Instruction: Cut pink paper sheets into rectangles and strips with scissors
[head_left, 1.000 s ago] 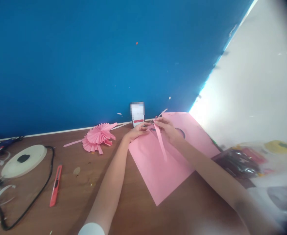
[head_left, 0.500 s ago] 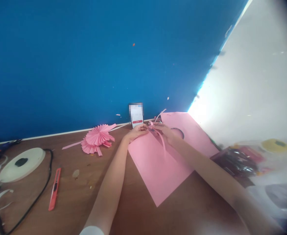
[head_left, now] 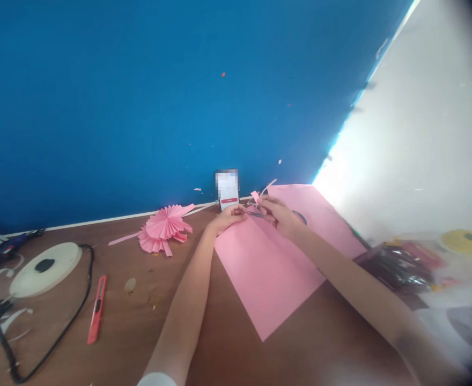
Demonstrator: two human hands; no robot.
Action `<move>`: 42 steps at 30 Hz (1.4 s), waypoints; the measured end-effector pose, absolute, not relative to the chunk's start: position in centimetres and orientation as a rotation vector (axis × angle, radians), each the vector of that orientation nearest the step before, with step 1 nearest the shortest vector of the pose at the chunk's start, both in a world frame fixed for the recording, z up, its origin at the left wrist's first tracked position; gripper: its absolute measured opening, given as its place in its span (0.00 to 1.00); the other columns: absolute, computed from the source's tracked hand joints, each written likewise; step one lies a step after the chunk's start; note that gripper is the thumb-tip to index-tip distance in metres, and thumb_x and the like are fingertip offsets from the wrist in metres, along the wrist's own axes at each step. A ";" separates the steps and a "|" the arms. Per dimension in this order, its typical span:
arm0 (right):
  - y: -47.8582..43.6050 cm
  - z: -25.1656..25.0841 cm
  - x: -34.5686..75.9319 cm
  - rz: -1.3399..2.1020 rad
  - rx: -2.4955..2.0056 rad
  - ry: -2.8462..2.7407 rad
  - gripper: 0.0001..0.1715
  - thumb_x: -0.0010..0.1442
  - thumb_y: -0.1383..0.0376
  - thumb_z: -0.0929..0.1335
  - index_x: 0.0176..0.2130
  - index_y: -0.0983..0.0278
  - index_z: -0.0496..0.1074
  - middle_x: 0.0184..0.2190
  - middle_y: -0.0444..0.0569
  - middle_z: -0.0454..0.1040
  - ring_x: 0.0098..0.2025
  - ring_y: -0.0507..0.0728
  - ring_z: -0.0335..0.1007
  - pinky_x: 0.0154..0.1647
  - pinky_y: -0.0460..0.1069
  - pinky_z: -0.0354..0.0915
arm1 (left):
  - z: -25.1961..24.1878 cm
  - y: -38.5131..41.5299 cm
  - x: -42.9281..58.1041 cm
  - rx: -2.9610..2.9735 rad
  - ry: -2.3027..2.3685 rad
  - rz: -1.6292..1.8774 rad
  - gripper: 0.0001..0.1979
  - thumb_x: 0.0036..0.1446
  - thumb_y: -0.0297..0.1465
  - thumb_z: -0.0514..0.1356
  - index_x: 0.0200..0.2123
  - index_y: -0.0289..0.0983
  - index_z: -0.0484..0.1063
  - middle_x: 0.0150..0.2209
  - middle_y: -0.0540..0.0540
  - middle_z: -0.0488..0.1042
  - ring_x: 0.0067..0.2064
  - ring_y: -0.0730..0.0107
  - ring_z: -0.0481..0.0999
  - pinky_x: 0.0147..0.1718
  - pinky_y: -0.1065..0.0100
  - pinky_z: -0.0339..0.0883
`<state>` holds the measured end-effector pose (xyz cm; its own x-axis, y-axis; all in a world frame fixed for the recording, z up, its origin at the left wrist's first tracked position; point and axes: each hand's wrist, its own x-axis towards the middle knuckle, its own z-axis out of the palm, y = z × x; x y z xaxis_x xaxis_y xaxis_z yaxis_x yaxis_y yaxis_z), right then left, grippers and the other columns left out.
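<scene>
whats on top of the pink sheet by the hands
At the far part of the pink sheet are the left hand and right hand, a dark blade between them. Whatever lies beneath the right hand and forearm is covered.

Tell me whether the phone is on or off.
The phone is on: its screen glows white with a red bar, just beyond the left hand.

Blue wall (head_left: 139, 107), black cable (head_left: 91, 266), red cutter (head_left: 96, 312)
</scene>
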<state>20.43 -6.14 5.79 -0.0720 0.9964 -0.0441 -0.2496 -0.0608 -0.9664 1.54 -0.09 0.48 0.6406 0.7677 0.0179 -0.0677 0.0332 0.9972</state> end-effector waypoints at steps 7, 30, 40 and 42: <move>-7.7 8.9 20.2 0.976 -1.071 -1.202 0.13 0.53 0.55 0.70 0.29 0.62 0.67 0.15 0.37 0.58 0.17 0.46 0.52 0.18 0.44 0.53 | 0.1 0.2 1.5 1.334 0.636 0.700 0.18 0.44 0.34 0.68 0.38 0.35 0.69 0.36 0.48 0.71 0.37 0.73 0.70 0.39 0.70 0.60; -5.7 2.3 19.1 1.453 -1.386 -1.161 0.13 0.53 0.59 0.68 0.26 0.63 0.63 0.16 0.41 0.69 0.14 0.46 0.57 0.11 0.42 0.45 | 0.1 0.2 1.5 1.415 0.663 0.684 0.19 0.48 0.37 0.66 0.42 0.34 0.74 0.40 0.44 0.75 0.42 0.67 0.73 0.45 0.65 0.62; -5.4 0.4 19.4 1.314 -1.280 -1.191 0.19 0.51 0.52 0.69 0.23 0.63 0.64 0.17 0.42 0.69 0.15 0.47 0.59 0.13 0.43 0.52 | -0.2 0.7 1.2 1.544 0.770 0.751 0.20 0.47 0.37 0.66 0.42 0.33 0.75 0.42 0.41 0.76 0.42 0.66 0.73 0.46 0.63 0.62; -5.5 0.5 19.5 1.283 -1.295 -1.222 0.18 0.52 0.52 0.68 0.24 0.63 0.64 0.16 0.41 0.68 0.15 0.47 0.59 0.13 0.43 0.52 | -0.2 0.7 1.2 1.562 0.803 0.754 0.20 0.46 0.37 0.66 0.42 0.32 0.75 0.41 0.40 0.76 0.42 0.66 0.73 0.47 0.63 0.62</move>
